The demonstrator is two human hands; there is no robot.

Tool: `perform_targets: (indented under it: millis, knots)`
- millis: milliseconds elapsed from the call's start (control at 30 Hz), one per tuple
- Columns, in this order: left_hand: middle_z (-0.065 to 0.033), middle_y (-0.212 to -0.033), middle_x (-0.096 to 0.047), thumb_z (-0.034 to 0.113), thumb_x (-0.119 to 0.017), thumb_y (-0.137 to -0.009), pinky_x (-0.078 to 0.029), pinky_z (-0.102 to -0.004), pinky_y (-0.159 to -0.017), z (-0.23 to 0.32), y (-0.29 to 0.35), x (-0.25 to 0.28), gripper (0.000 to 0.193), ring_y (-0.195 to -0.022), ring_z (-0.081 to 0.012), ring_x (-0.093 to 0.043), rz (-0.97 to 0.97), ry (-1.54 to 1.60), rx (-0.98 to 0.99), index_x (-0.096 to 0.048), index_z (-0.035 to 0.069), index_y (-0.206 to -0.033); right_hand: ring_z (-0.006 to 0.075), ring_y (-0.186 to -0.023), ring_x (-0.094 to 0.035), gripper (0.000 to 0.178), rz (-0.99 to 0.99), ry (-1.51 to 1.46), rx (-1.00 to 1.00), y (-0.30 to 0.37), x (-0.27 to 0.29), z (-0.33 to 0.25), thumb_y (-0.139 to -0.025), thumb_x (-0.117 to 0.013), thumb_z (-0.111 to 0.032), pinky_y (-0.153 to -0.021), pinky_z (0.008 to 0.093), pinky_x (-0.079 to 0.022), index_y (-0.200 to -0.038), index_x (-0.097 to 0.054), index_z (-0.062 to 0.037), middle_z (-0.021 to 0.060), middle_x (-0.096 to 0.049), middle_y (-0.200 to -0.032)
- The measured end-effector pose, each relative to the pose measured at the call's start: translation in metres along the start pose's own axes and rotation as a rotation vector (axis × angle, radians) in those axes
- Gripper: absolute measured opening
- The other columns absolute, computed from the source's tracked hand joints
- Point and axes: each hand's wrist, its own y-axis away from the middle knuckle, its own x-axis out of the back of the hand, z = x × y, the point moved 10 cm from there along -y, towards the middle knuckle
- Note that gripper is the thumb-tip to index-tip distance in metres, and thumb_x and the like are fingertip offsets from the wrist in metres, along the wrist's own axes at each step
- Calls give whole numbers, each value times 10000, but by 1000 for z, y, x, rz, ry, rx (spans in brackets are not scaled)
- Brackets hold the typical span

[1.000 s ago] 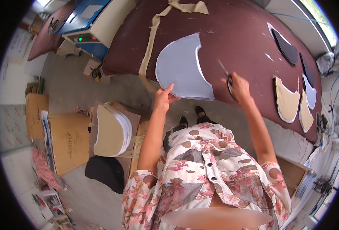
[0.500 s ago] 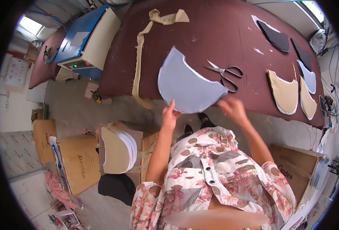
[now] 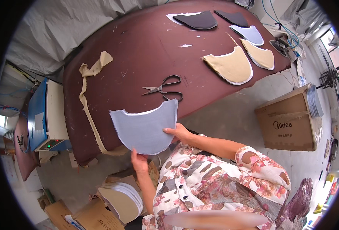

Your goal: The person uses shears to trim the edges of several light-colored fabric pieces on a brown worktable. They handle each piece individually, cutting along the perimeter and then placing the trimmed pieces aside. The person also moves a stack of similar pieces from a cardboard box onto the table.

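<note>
A broad table with a maroon covering (image 3: 138, 57) spreads beyond the grip. A brown cardboard box (image 3: 292, 140) stands well apart to the right of the grip. The light blue fabric panel with a curved notch and white edging (image 3: 146, 128) is in the grip, its notch facing away from the person, across the table's near edge in this view; whether it touches the table cannot be told. A beige, notched panel with a white edge (image 3: 230, 65) lies ahead and right of the grip. A long, twisted beige cloth strip (image 3: 86, 106) runs left of the grip. Black-handled metal scissors (image 3: 160, 89) lie just beyond the grip, blades slightly parted. The right hand (image 3: 180, 133) pinches the blue panel's right side, thumb on top. The left hand (image 3: 139, 163) touches its lower edge; whether the fingers close on it cannot be told.
</note>
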Motion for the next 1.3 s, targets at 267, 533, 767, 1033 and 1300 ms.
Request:
perform_targets:
  millis: [267, 533, 767, 1033, 1300]
  knots:
    - [-64, -1184, -547, 276, -608, -852, -452, -374, -876, 33, -20, -12, 460, -1068, -211, -531, -57, -162, -55, -483, 44, -1228, 255, -789, -634, 429, 51, 97, 50, 16, 16, -12, -813, -657, -211, -475, 353, -550, -1139, -518, 32, 140, -613, -984]
    - [-73, -1136, -561, 145, -626, -779, -435, -375, -914, 33, -26, -29, 446, -1053, -225, -532, -106, -341, -40, -513, 33, -1197, 209, -797, -626, 401, 110, 323, 110, 35, 39, -29, -814, -642, -205, -581, 313, -537, -1148, -544, -6, 102, -618, -979]
    - [-83, -1137, -539, 5, -612, -737, -413, -361, -931, 34, -11, -45, 500, -1050, -220, -518, -67, -286, 10, -476, 13, -1219, 171, -898, -592, 366, -2, 615, 465, 41, 32, -79, -811, -623, -176, -792, 304, -487, -1125, -565, 4, 88, -632, -1008]
    - [-83, -1109, -560, 3, -609, -731, -418, -378, -912, 110, -11, -111, 479, -1025, -221, -529, -21, -281, -303, -499, 21, -1197, 174, -915, -592, 366, -221, 368, 493, 31, 1, -181, -813, -631, -146, -824, 321, -485, -1123, -554, 33, 106, -638, -981]
    - [-104, -1174, -551, 129, -608, -789, -452, -399, -893, 134, -31, -27, 435, -1046, -250, -541, 259, -366, -278, -514, 13, -1198, 145, -778, -630, 311, -93, 695, 461, 27, 89, -329, -829, -606, -192, -727, 314, -499, -1100, -571, -42, 92, -642, -901]
